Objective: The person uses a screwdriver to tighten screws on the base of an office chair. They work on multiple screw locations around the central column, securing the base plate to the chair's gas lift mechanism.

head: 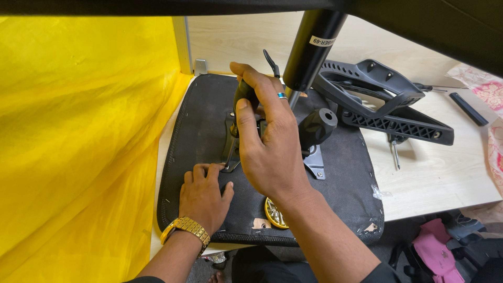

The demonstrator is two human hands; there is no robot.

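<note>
- Two hands work over an upturned office chair seat, whose black fabric underside faces up on a pale wooden table
- The right hand is wrapped in a closed grip around the black handle of a screwdriver; its metal shaft slants down to the metal mounting plate near the middle of the seat
- The left hand lies flat on the fabric just below the screwdriver tip, fingers loosely spread and curled at the ends, holding nothing; a gold wristwatch sits on its wrist
- A ring shows on one finger of the right hand
- Just right of that hand a black cylindrical knob-like part rises from the mechanism, and a black gas-lift column stands up behind it
- A small round yellow dish of screws rests on the seat near the right wrist, partly hidden by it
- Two black plastic armrest brackets lie on the table to the right, touching the seat's edge
- A slim black bar lies farther right
- Yellow cloth fills the left side
- A pink bag sits on the floor below the table
</note>
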